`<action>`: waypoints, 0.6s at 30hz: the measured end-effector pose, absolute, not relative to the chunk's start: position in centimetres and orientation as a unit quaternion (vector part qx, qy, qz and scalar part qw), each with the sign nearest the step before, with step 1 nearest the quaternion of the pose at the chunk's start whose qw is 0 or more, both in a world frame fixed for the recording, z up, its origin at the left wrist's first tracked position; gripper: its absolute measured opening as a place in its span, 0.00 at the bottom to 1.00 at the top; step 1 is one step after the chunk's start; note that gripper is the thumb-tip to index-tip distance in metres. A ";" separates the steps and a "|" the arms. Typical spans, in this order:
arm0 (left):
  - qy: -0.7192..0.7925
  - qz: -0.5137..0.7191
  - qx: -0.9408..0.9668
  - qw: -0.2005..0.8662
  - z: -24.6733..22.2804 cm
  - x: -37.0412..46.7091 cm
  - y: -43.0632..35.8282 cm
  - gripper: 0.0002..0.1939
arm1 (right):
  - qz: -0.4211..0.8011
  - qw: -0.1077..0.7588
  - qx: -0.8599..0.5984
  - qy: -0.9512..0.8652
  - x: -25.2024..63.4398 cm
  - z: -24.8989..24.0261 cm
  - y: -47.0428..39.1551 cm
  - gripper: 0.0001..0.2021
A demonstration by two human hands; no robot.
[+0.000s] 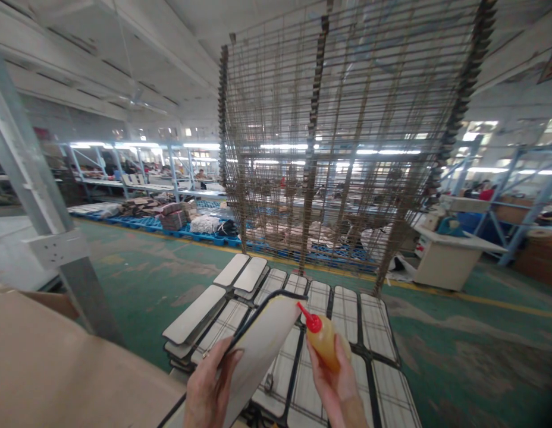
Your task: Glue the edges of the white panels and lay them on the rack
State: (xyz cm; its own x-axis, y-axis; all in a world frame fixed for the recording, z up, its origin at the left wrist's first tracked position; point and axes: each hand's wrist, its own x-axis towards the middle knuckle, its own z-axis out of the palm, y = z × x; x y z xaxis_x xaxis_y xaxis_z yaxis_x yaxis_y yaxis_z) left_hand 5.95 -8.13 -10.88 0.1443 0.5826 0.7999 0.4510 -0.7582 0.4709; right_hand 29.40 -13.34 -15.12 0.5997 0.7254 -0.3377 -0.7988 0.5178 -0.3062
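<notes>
My left hand (211,383) grips the near left edge of a long pale panel (262,345) with a dark rim, holding it tilted. Yellowish lines run along the panel's border. In my right hand (332,380) is a squeeze bottle (325,345) of amber liquid with a red cap and a thin red nozzle. The nozzle's tip is at the panel's far right corner; whether it touches cannot be made out. Beneath lie several similar dark-rimmed panels (346,315) in rows, with more stacked at the left (194,313).
A tall wire rack (307,148) stands just beyond the panels. A brown surface (57,368) fills the lower left beside a metal post (82,273). Blue pallets (146,223) with piled goods lie farther back. A white table (449,255) stands at the right.
</notes>
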 end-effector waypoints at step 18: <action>0.348 0.537 0.766 -0.063 -11.1 6.1 -8.2 0.09 | 0.460 0.853 -0.235 0.077 28.3 -13.1 -13.1 0.25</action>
